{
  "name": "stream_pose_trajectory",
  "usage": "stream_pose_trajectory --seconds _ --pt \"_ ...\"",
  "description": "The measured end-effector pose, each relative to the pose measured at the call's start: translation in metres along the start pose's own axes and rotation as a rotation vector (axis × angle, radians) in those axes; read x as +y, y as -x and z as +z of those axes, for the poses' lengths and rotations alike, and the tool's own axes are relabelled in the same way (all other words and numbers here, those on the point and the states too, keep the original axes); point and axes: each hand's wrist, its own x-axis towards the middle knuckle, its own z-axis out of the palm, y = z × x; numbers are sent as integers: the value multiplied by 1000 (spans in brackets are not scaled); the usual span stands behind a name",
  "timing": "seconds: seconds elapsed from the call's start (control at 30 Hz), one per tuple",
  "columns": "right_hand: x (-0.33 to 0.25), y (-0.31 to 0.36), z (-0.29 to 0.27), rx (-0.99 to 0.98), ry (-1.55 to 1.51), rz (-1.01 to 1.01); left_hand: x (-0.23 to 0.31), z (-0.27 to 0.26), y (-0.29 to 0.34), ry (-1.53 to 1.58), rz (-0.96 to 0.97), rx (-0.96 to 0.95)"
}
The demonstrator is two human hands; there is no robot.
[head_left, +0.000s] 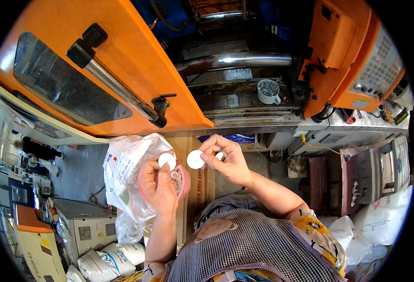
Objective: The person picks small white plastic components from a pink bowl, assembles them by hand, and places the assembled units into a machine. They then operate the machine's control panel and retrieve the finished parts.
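My left hand (158, 187) pinches a round white plastic disc (167, 161) between thumb and fingers. Close by on the right, my right hand (226, 159) grips another white disc (195, 160) by its edge. A second small white piece (220, 155) shows among the right fingers; its shape is partly hidden. The two discs are apart, held at about the same height. Under my left hand stands a pink tub (186, 187) with pale small pieces in it. A white printed plastic bag (121, 162) lies open beside the tub, its contents mostly hidden.
Ahead is an orange machine door (155, 70) with a metal handle bar (122, 89). A white mug (268, 92) of metallic bits sits on the machine bed. At right is a control panel (378, 66). Cardboard (208, 181) lies below my hands; sacks (108, 263) lie lower left.
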Motion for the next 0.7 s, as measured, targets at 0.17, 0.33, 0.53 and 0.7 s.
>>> stream_pose_trajectory --seconds 0.17,0.33,0.53,0.7 --pt "2 -1 4 -14 -17 29 11 5 5 193 -241 -69" --pt "13 -2 19 -51 17 141 5 -6 12 220 -488 -121" --pt "56 -1 42 -152 89 211 -24 -49 28 173 -614 49" --pt "85 -2 56 -188 40 458 -84 -149 38 442 -743 605"
